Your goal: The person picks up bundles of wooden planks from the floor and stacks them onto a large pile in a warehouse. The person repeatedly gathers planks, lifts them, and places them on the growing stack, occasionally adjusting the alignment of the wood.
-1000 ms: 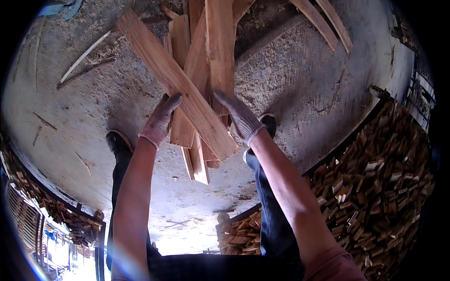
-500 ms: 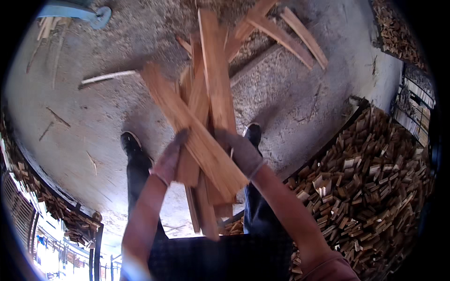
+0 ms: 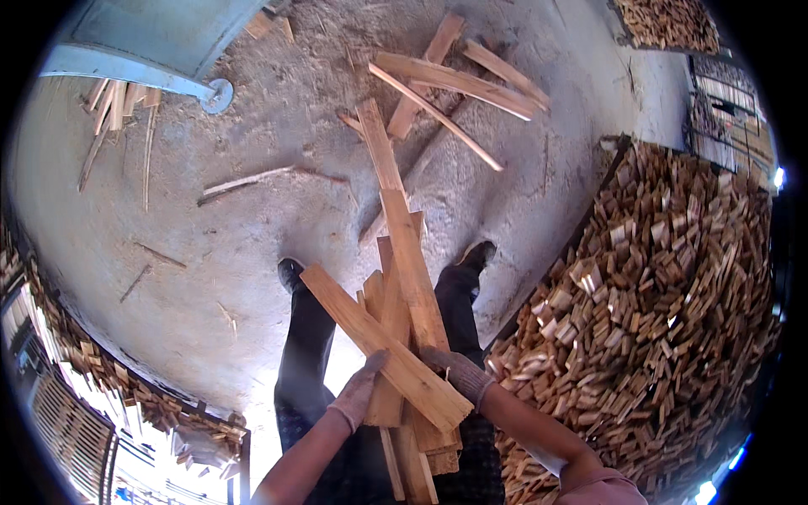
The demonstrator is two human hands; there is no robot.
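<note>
A loose bundle of rough wooden boards (image 3: 383, 345) is held between my two hands, close in front of my legs. My left hand (image 3: 362, 391), in a pale work glove, grips the bundle from its left side. On the other side, my gloved right hand (image 3: 459, 374) is closed around the boards' right edges. One board (image 3: 391, 353) lies slantwise across the top of the bundle, and a longer one (image 3: 412, 278) points away from me. The boards hide most of my fingers.
Several loose wood strips (image 3: 459, 80) lie on the dusty concrete floor (image 3: 227, 320) ahead. A blue metal frame (image 3: 126, 67) stands at the far left, with scraps under it. A large heap of short wood pieces (image 3: 648, 320) fills the right side.
The bundle has come nearer my body, with both hands still gripping it. My view has shifted, showing more of the blue frame and the strips on the floor.
</note>
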